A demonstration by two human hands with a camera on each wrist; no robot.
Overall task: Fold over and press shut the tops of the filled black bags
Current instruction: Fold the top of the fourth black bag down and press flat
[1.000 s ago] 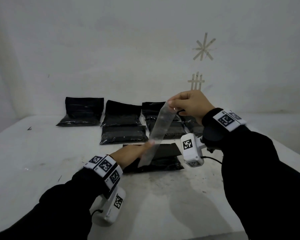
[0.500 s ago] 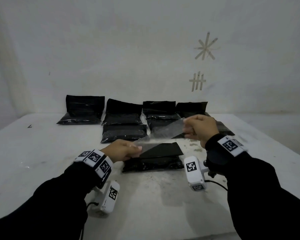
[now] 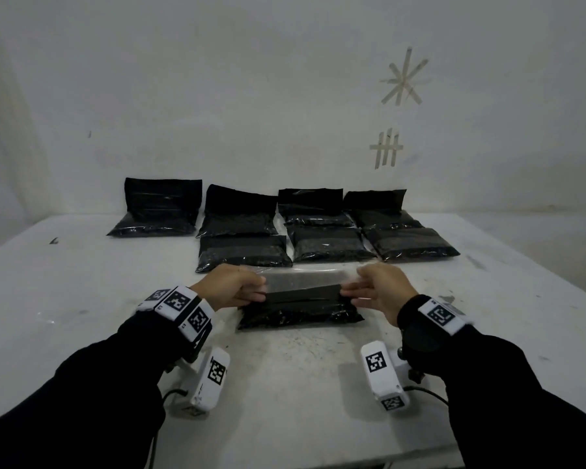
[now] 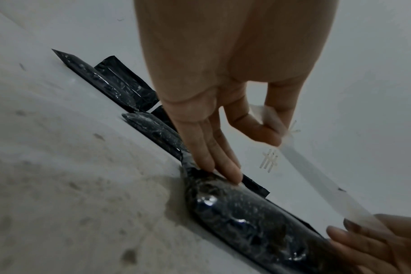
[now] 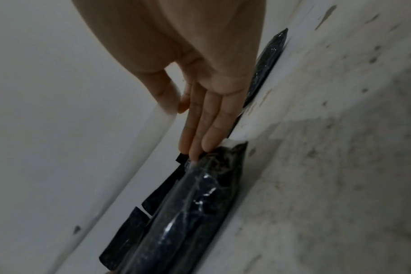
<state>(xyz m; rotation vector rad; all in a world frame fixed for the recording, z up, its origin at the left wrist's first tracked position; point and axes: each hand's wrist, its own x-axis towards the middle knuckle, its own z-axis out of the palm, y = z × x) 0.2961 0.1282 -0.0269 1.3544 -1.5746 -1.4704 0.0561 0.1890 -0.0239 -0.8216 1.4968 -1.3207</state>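
A filled black bag [image 3: 301,313] lies on the white table [image 3: 82,299] in front of me, its top flap folded over. A clear tape strip [image 3: 305,279] is stretched level just above that fold. My left hand [image 3: 230,289] pinches the strip's left end between thumb and forefinger [image 4: 268,133], while its other fingers [image 4: 225,166] lie straight on the bag's left end [image 4: 246,213]. My right hand [image 3: 376,292] pinches the right end of the strip [image 5: 157,133], and its straight fingers [image 5: 200,140] touch the bag's right end [image 5: 195,204].
Several more filled black bags stand in two rows behind, from the far left one [image 3: 156,211] to the right one [image 3: 413,247], close to the wall. Tape marks [image 3: 403,79] are stuck on the wall. The table's right edge [image 3: 555,275] runs near my right hand.
The strip was held slanting upward with my right hand high. Both hands have come down, so the strip now lies level over the near bag's folded top, fingers touching the bag's ends.
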